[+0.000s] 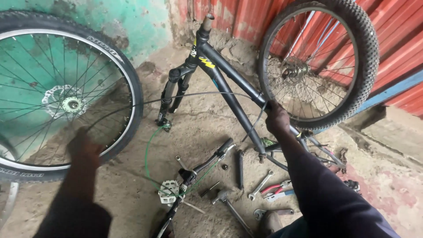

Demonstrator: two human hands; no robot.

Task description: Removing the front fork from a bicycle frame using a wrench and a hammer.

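Observation:
A black bicycle frame [229,75] with a suspension fork [169,94] lies on the dirt floor. My right hand [276,118] grips the frame's top tube where a black cable [189,94] meets it. That cable arcs left to my left hand [83,147], which is blurred and closed around the cable's other end, in front of a spoked wheel [61,94] with a disc rotor. A second knobby wheel [318,61] leans on the red wall behind the frame.
On the ground lie a handlebar with a green cable [207,163], a pedal [168,192], a spanner [260,185], red-handled pliers [275,190], a hammer [229,203] and small parts. A green wall stands at the left, red corrugated sheeting at the right.

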